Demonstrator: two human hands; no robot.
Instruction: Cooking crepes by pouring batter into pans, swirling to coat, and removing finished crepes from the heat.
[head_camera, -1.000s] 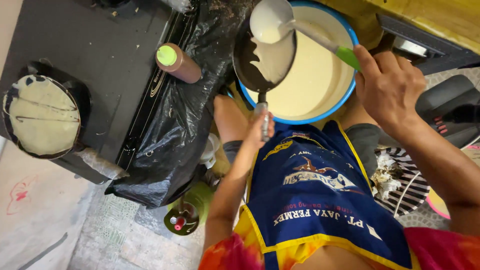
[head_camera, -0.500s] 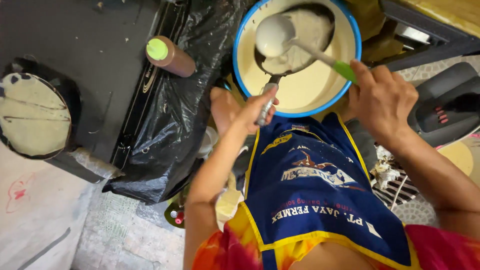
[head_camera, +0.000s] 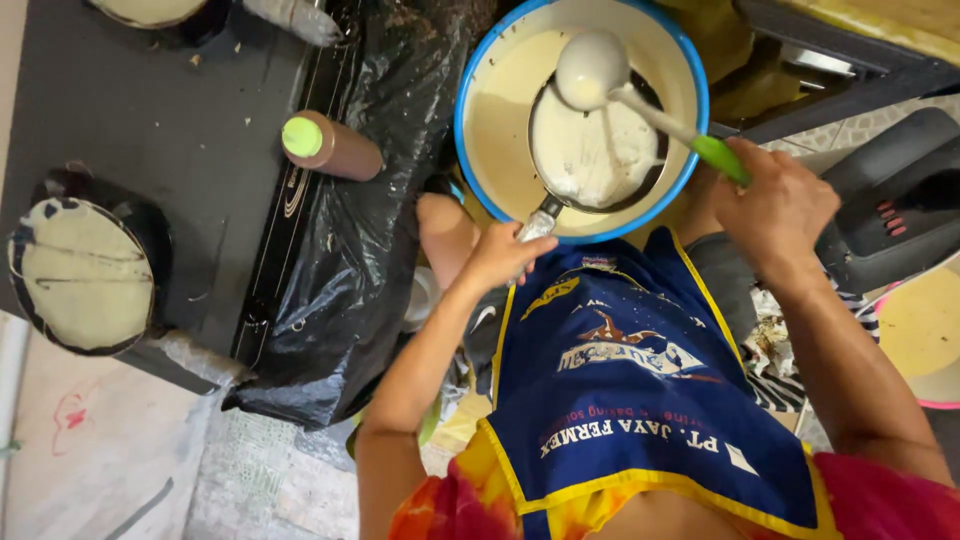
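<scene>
Now I see L hand (head_camera: 503, 255) gripping the pan (head_camera: 597, 150) handle over the batter bowl (head_camera: 480, 90); R hand (head_camera: 775, 205) clutches ladle (head_camera: 620, 85) above pan, fingers wrapped tight.

The left hand (head_camera: 500, 255) is closed in a fist, its bare forearm bent at the elbow and reaching far. The right hand (head_camera: 775, 205) is clenched too, farther right, with its arm stretched far.

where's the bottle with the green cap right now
In the head view the brown bottle with the green cap lies on its side at upper left, on the dark stove top beside the black plastic sheet, left of the blue-rimmed batter bowl.
</scene>
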